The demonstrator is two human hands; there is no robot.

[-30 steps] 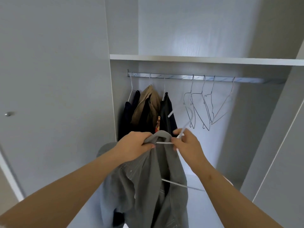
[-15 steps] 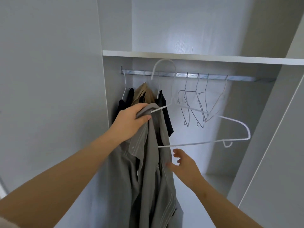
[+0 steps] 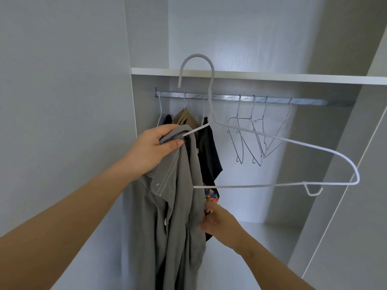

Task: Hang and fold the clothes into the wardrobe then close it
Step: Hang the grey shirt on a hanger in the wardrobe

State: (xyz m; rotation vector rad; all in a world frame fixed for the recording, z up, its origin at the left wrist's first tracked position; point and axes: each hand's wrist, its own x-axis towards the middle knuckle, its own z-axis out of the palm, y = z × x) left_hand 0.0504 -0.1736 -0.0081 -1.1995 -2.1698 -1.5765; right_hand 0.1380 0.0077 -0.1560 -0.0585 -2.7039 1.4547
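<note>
**No legible writing**

Nothing here can be read. The wardrobe rail point(image 3: 230, 99) bears faint marks along its length, too blurred to make out, and the colourful print point(image 3: 211, 195) on a hanging dark garment point(image 3: 209, 155) shows no legible letters

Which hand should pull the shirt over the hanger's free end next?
Right, likely. The left hand grips shirt and hanger at the collar, holding both up. The right hand is beside the shirt's loose edge, below the hanger's bare arm.
</note>
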